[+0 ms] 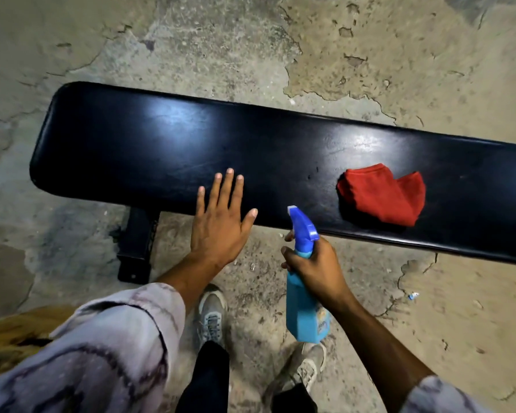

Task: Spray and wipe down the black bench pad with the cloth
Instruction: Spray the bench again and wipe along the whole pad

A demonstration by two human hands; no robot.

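A long black bench pad (149,144) runs from the left to the right edge of the view. A crumpled red cloth (383,195) lies on it toward the right, held by neither hand. My left hand (221,222) is open and flat, fingers spread, over the pad's near edge. My right hand (316,263) grips the neck of a blue spray bottle (304,308). The bottle's nozzle points up and left at the pad, just short of its near edge.
The bench's black metal leg (136,245) stands below the pad at the left. The floor (251,49) around is cracked, patchy concrete. My two grey shoes (210,317) stand close to the bench, below my hands.
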